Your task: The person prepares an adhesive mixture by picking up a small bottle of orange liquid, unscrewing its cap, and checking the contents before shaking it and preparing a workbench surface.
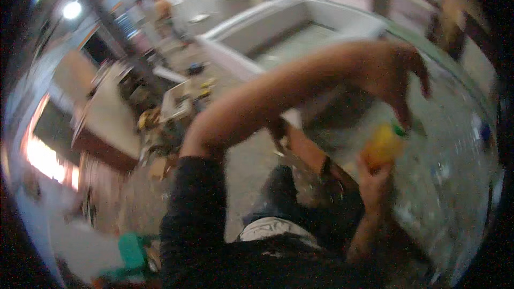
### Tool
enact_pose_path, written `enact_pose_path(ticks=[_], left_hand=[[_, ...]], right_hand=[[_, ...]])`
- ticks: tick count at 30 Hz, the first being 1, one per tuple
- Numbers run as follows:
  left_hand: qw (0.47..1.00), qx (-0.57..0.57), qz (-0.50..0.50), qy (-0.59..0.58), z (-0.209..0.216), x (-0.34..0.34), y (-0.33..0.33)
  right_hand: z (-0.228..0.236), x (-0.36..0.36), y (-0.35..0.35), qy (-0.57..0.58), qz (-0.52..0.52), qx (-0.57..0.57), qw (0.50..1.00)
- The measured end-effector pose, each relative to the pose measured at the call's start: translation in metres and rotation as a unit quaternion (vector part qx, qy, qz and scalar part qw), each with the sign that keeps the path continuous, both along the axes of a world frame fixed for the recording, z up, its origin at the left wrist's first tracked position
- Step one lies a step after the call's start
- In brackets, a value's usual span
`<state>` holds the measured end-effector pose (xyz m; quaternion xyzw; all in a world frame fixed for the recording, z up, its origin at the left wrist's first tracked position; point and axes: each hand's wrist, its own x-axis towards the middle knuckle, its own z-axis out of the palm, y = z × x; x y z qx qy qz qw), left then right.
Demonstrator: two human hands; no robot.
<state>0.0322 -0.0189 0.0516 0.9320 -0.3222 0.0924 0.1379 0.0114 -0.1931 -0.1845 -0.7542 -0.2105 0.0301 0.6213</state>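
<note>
The right hand [374,179] grips the yellow-orange bottle [383,147] round its lower end, long axis tilting up to the right, so its green cap [399,130] sits just under the drooping fingers of the loosely open left hand [393,72], touching or not I can't tell

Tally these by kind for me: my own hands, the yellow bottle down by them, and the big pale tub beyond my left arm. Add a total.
Hands: 2, the left hand and the right hand
Yellow bottle with green cap: 1
Big pale tub: 1
Total: 4
</note>
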Motion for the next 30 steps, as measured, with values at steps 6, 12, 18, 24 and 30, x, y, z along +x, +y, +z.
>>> enact_pose_path(ticks=[6,12,18,24,30], left_hand=[[0.997,0.005,0.067,0.042,-0.063,0.021,-0.064],[0.997,0.01,0.071,0.029,-0.039,0.027,-0.056],[0.975,0.136,0.156,0.076,-0.026,0.017,-0.085],[0.971,0.153,0.163,0.085,-0.023,0.007,-0.086],[0.973,0.152,0.142,0.101,-0.011,-0.004,-0.074]], right_hand=[[-0.066,-0.022,-0.049,0.072,-0.031,0.048,0.996],[-0.005,-0.008,-0.047,0.054,-0.091,-0.098,0.99],[-0.044,0.01,-0.052,0.072,-0.016,0.07,0.995],[-0.057,0.006,-0.043,-0.079,-0.047,0.047,0.995],[-0.05,0.008,-0.043,-0.016,-0.047,-0.013,0.999]])
